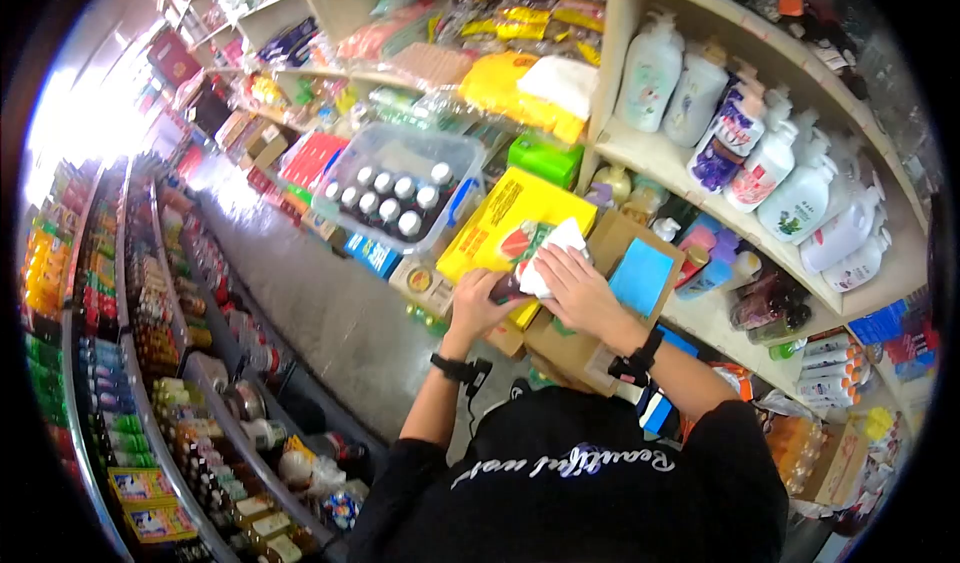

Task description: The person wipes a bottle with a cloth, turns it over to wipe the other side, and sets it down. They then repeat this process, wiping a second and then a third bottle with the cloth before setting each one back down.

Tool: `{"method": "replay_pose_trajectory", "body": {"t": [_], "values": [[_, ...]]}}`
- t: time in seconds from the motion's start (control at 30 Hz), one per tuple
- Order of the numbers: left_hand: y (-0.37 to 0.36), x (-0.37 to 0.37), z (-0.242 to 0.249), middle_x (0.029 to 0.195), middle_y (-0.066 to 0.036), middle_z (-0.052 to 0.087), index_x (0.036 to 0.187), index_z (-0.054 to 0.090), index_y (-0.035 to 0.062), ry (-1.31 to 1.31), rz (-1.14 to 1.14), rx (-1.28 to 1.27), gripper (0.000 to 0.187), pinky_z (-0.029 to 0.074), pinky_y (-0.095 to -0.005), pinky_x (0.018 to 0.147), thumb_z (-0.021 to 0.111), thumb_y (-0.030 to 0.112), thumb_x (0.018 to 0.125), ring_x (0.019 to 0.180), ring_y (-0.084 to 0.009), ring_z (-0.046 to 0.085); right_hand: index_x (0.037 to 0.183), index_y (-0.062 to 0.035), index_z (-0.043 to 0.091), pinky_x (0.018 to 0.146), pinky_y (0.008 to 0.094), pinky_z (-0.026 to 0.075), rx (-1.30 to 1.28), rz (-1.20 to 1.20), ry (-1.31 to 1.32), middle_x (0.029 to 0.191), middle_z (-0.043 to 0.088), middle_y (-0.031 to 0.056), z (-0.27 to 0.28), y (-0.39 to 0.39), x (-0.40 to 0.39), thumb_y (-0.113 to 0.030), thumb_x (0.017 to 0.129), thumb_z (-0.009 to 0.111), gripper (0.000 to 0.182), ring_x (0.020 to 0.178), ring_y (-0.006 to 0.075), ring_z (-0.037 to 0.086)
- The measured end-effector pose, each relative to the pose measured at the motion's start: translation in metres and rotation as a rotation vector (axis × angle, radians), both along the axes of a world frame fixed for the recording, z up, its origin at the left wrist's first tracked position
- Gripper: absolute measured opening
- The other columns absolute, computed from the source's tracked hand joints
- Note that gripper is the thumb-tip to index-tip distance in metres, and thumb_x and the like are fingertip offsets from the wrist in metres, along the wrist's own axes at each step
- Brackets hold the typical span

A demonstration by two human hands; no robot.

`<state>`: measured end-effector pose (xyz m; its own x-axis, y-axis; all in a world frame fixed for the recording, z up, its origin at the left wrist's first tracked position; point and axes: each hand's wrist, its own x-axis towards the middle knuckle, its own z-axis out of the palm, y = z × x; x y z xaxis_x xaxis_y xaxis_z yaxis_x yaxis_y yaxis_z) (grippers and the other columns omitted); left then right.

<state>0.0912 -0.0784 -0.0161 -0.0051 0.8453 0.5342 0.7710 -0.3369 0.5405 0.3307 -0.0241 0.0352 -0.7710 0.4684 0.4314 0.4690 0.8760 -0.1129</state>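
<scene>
crowded shop shelves (606,58) line the aisle (335,313); over a yellow box (515,208), the left hand (481,303) is closed around a dark bottle (508,288), its long axis slanting toward the right hand (575,288), which holds a white cloth (560,243) against it. which way it points is hidden.

A pale shelf (640,156) carries a row of pump bottles (654,78), standing upright close together. On the lower shelf (700,315) beneath stand coloured bottles (715,265). Farther left, another shelf (365,75) bears bagged goods, among them yellow packs (500,81), with a white pack (562,85) on top. The shiny grey floor (325,293) runs toward a curved rack (68,348) packed with drink bottles (45,263).
</scene>
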Motion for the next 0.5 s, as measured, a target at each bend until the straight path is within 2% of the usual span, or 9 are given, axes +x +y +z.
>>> {"method": "replay_pose_trajectory", "body": {"t": [0.03,0.17,0.2,0.3,0.33,0.37,0.43,0.5], "values": [[0.002,0.0,-0.002,0.087,-0.01,0.07,0.099,0.076,0.005,0.002,-0.002,0.044,0.051,0.054,-0.0398,0.077,0.097,0.036,0.065,0.083,-0.03,0.068,0.145,0.0022,0.054,0.125,0.051,0.032,0.009,-0.01,0.016,0.151,0.055,0.0189,0.001,0.004,0.006,-0.03,0.096,0.069,0.061,0.146,0.0351,0.046],[0.008,0.001,-0.004,0.087,-0.011,0.07,0.098,0.076,0.0063,0.021,-0.028,0.044,0.047,0.055,-0.0411,0.077,0.097,0.031,0.064,0.083,-0.0315,0.068,0.144,0.0025,0.056,0.125,0.0525,0.033,0.038,-0.024,0.036,0.148,0.058,0.0205,-0.001,0.012,0.02,-0.031,0.096,0.07,0.06,0.145,0.0351,0.049],[0.01,0.004,-0.004,0.089,-0.011,0.07,0.108,0.076,0.0063,-0.034,-0.027,0.05,0.054,0.055,-0.0407,0.077,0.098,0.028,0.064,0.084,-0.0316,0.069,0.144,0.0022,0.055,0.126,0.0528,0.032,0.024,-0.018,0.048,0.149,0.057,0.02,0.001,0.01,0.017,-0.032,0.096,0.07,0.061,0.145,0.0349,0.049],[0.009,0.011,-0.005,0.092,-0.012,0.071,0.12,0.074,0.0058,-0.297,-0.011,-0.007,0.064,0.055,-0.0406,0.076,0.098,0.025,0.064,0.084,-0.0318,0.068,0.145,0.0018,0.056,0.127,0.0513,0.03,-0.074,0.1,0.048,0.151,0.056,0.0208,0.008,0.01,0.007,-0.039,0.1,0.068,0.062,0.148,0.0349,0.047],[0.01,0.009,-0.011,0.095,-0.011,0.071,0.129,0.071,0.0068,-0.239,-0.026,0.046,0.071,0.054,-0.0411,0.079,0.096,0.023,0.065,0.087,-0.0314,0.068,0.144,0.0022,0.057,0.127,0.0502,0.03,-0.125,0.163,0.056,0.152,0.056,0.0213,0.007,0.013,0.003,-0.041,0.102,0.065,0.061,0.148,0.0347,0.046],[0.012,0.007,-0.014,0.095,-0.011,0.071,0.13,0.072,0.0076,-0.169,-0.049,0.077,0.07,0.054,-0.0412,0.08,0.095,0.022,0.065,0.087,-0.0313,0.068,0.144,0.0025,0.058,0.128,0.0492,0.029,-0.174,0.226,0.064,0.153,0.056,0.0219,0.006,0.017,0.001,-0.043,0.104,0.062,0.061,0.149,0.0344,0.046],[0.013,0.006,-0.006,0.096,-0.01,0.071,0.131,0.072,0.0092,-0.028,-0.09,0.138,0.07,0.053,-0.0414,0.082,0.094,0.019,0.065,0.089,-0.031,0.067,0.142,0.0015,0.059,0.125,0.0485,0.034,-0.26,0.256,0.11,0.152,0.057,0.0214,0.016,0.026,-0.001,-0.038,0.102,0.067,0.057,0.148,0.0349,0.047],[0.01,0.004,-0.006,0.095,-0.01,0.07,0.132,0.073,0.0114,0.012,-0.088,0.076,0.07,0.052,-0.0415,0.084,0.092,0.017,0.065,0.089,-0.0309,0.065,0.14,0.0002,0.061,0.122,0.0487,0.039,-0.297,0.253,0.168,0.149,0.059,0.0205,0.034,0.044,0.0,-0.033,0.1,0.07,0.052,0.144,0.0351,0.051]]}}
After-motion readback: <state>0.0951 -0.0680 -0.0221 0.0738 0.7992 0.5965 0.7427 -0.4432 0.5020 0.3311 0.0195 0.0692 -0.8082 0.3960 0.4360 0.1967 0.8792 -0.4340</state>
